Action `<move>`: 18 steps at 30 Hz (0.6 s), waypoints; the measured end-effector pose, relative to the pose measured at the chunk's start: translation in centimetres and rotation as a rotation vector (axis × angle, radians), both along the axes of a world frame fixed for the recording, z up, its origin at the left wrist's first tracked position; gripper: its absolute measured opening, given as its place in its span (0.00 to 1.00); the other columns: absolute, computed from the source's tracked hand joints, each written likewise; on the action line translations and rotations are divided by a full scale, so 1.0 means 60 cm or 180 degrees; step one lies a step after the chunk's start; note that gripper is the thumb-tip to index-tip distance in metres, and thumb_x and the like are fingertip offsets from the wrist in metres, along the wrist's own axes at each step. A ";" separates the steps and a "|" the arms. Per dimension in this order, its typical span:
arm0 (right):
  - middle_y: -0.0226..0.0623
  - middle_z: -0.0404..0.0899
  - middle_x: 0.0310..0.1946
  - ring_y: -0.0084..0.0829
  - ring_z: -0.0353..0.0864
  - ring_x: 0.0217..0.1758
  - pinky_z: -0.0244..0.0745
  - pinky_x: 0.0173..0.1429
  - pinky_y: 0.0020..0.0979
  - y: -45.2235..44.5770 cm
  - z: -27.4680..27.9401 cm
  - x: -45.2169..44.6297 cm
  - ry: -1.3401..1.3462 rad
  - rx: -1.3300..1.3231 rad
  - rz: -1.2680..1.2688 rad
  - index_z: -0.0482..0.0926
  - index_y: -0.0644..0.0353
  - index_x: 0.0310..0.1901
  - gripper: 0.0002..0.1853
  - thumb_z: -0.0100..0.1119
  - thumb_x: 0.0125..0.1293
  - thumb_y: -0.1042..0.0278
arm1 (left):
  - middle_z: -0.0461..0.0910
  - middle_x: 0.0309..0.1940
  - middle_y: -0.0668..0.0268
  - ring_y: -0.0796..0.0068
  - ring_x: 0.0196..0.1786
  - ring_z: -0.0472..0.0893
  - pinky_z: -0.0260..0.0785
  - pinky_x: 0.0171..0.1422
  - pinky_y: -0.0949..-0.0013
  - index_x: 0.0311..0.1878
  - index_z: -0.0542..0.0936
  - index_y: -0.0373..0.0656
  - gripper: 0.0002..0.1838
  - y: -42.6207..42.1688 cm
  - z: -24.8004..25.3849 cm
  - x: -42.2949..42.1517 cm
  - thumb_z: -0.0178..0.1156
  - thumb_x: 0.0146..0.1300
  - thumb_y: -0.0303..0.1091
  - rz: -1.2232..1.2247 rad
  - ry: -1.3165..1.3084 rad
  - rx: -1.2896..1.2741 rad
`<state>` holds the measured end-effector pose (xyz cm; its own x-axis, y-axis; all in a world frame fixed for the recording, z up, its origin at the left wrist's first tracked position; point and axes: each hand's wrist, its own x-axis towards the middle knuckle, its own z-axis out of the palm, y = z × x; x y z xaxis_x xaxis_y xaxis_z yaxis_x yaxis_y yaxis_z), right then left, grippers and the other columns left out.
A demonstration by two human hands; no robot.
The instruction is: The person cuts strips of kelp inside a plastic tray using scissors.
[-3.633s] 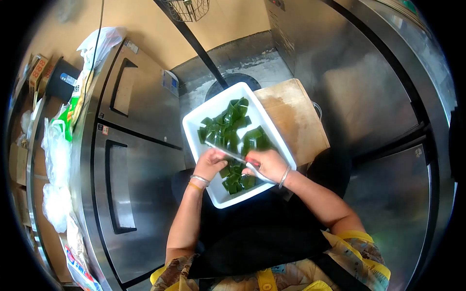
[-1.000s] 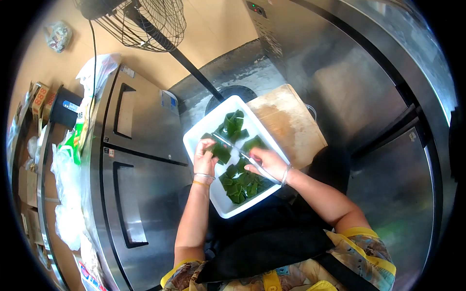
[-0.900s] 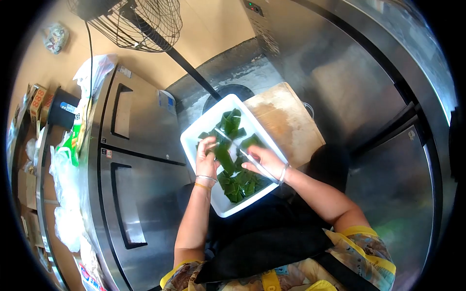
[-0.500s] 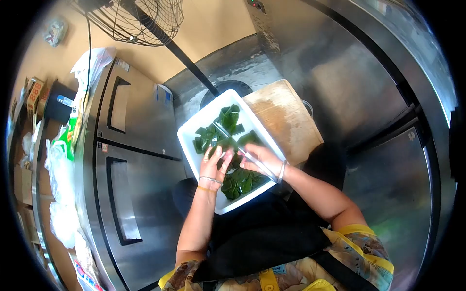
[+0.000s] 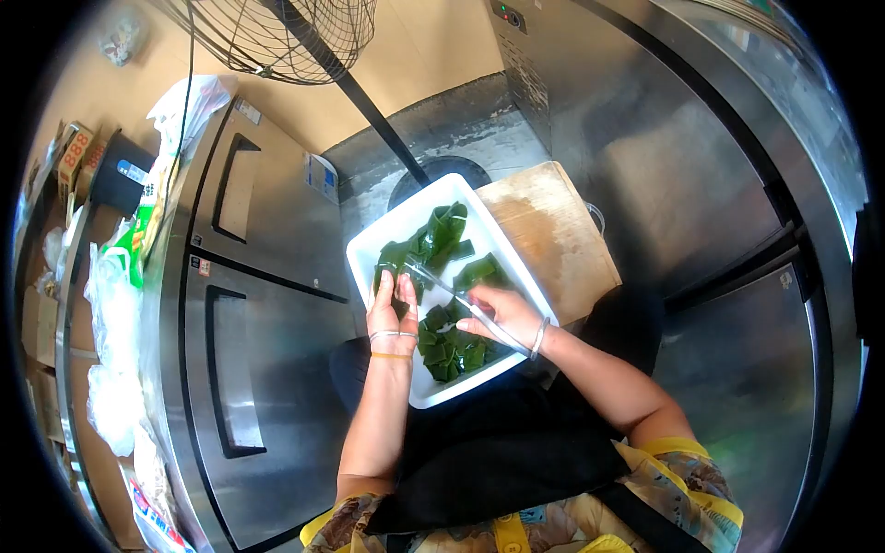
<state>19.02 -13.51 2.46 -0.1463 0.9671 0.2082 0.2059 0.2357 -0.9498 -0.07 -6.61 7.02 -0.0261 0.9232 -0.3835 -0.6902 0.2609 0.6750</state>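
Note:
A white plastic tub (image 5: 366, 269) rests in front of my lap, with dark green, glossy kelp-like pieces (image 5: 450, 350) inside. My left hand (image 5: 393, 309) is over the tub's left side, its fingers closed on a dark green kelp-like strip (image 5: 395, 256) that stretches toward the folded pile (image 5: 444, 230) at the far end. In my right hand (image 5: 505, 318) is a long, narrow, knife-like metal tool (image 5: 433, 278). Its tip points toward my left hand and its rear end reaches back to my wrist. The exact kind of tool is unclear.
A wooden board (image 5: 544, 226) lies beside the tub on the right. Behind the tub stands a fan (image 5: 369, 111) on a round black base. Steel cabinets (image 5: 267, 276) flank both sides, and shelves with bags and boxes (image 5: 74, 152) line the far left.
My left hand has moved slightly left and now pinches the green strip more visibly. The metal tool's tip has dropped lower. The whole view has shifted a little.

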 end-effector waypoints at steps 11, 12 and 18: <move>0.40 0.70 0.19 0.40 0.72 0.22 0.67 0.30 0.35 0.002 0.002 0.000 0.0100 -0.0095 -0.0139 0.71 0.61 0.30 0.22 0.67 0.56 0.48 | 0.78 0.42 0.63 0.65 0.46 0.80 0.76 0.51 0.68 0.50 0.74 0.40 0.13 -0.036 -0.001 0.028 0.60 0.63 0.28 -0.0564 0.0446 0.0243; 0.40 0.70 0.19 0.40 0.72 0.22 0.67 0.30 0.35 0.001 0.006 0.002 0.0099 -0.0102 -0.0138 0.71 0.61 0.30 0.22 0.67 0.56 0.48 | 0.79 0.41 0.63 0.64 0.46 0.80 0.76 0.51 0.67 0.49 0.74 0.41 0.12 -0.037 -0.002 0.028 0.60 0.63 0.29 -0.0590 0.0485 0.0266; 0.42 0.72 0.20 0.44 0.74 0.24 0.68 0.31 0.38 -0.002 0.021 0.013 -0.0399 -0.0058 -0.0091 0.71 0.60 0.29 0.22 0.66 0.56 0.48 | 0.79 0.40 0.64 0.66 0.44 0.81 0.75 0.49 0.68 0.47 0.75 0.42 0.10 -0.027 -0.001 0.011 0.60 0.63 0.30 -0.0850 0.0821 0.0376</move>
